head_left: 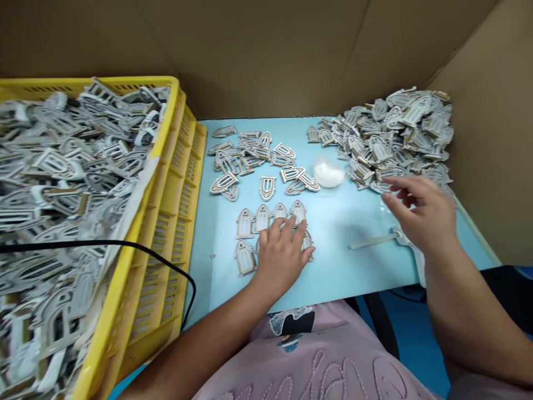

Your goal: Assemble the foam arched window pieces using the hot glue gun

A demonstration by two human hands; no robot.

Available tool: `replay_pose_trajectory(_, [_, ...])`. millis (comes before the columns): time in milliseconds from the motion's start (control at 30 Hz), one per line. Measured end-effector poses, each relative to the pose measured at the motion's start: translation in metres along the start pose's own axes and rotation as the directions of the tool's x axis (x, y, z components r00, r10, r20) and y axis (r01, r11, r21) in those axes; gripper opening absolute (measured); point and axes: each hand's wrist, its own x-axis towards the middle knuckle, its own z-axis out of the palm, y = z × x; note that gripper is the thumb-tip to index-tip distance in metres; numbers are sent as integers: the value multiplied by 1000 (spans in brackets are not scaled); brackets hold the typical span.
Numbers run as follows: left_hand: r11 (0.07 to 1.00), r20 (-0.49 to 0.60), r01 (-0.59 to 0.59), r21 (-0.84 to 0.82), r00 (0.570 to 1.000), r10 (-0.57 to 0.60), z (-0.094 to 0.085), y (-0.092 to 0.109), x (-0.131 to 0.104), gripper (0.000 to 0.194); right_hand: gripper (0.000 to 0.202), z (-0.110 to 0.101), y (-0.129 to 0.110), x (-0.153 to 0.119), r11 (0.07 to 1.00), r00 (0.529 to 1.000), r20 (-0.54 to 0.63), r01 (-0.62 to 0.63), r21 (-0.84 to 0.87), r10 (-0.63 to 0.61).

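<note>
My left hand (281, 253) lies with its fingers spread over two rows of small arched window-shaped pieces. Its fingertips touch the upper row, and the palm hides part of the lower one. An uncovered arched piece (245, 257) shows at the lower left of the rows. My right hand (425, 214) is raised at the right, thumb and index finger apart, with nothing visible between them. Below it lies a white tool with a pale stick (372, 240), partly hidden by the wrist. Beyond its fingertips is a heap of similar pieces (378, 147).
A yellow crate (166, 189) full of similar pieces stands at the left, crossed by a black cable (137, 248). Loose pieces (250, 149) lie at the back of the light-blue table (325, 278), beside a small container of white material (328, 173). Cardboard walls (266, 61) surround the back and right.
</note>
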Motion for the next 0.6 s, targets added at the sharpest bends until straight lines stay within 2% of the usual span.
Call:
replay_pose_trajectory(67, [1000,-30,-17,2,999,17,-2,3,-1,50,36,-29,31,-17,962,976,75,-187,-198,205])
replay_pose_trajectory(133, [999,-52,-37,1,998,37,-4,7,-2,49,39,-46,61,-39,905,932,144,-272,-328,333])
replay_pose_trajectory(200, [999,-68,-54,0,996,53,-5,9,-3,48,48,-51,84,-63,860,876,224,-316,-400,426])
replay_pose_trajectory(267, [998,-87,-61,5,994,61,-6,10,-4,48,61,-46,99,-85,816,819,270,-354,-457,506])
replay_pose_trajectory(333, [998,-104,-61,16,993,62,-5,9,-4,48,74,-34,107,-103,785,794,266,-375,-494,546])
replay_pose_trajectory(467, [998,-119,-54,38,991,59,0,7,-4,47,90,-12,109,-120,765,802,220,-390,-512,555])
replay_pose_trajectory(600, [997,-106,-56,46,993,61,4,6,-3,46,81,-7,112,-120,779,818,177,-420,-466,547])
